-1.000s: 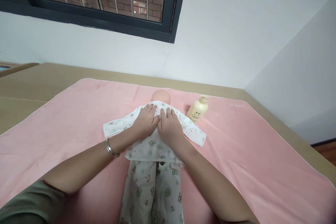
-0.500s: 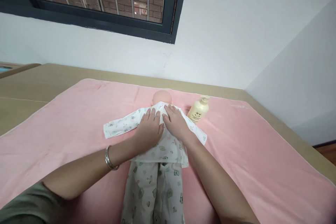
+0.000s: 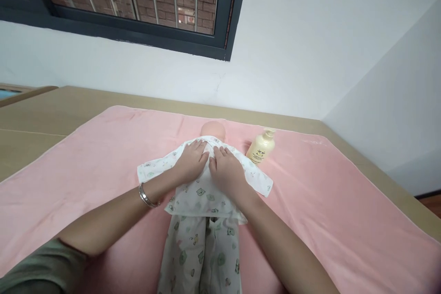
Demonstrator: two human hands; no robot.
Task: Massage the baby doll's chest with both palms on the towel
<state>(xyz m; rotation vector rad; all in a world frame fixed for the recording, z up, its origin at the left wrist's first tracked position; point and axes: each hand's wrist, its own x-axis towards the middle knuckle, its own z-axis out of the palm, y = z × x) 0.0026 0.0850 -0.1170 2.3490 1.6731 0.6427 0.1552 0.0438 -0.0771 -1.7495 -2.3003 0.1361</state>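
Observation:
A baby doll lies face-down on a pink towel (image 3: 327, 202), its bald head (image 3: 213, 129) pointing away from me. It wears a white printed top (image 3: 201, 195) and matching trousers (image 3: 203, 252). My left hand (image 3: 191, 161) lies flat on the upper back of the top, fingers spread toward the collar. Beside it, almost touching, my right hand (image 3: 225, 171) presses flat on the right side of the back. Neither hand holds anything. A silver bangle (image 3: 146, 196) circles my left wrist.
A cream pump bottle (image 3: 261, 148) lies tilted on the towel just right of the doll's shoulder. The towel covers a tan surface (image 3: 51, 110) that meets a white wall. A dark-framed window (image 3: 138, 4) is above, and a wall corner on the right.
My hands spread slightly apart up the doll's shoulders half a second ago, then drew back together on the upper back. The top's hem shifted a little with them.

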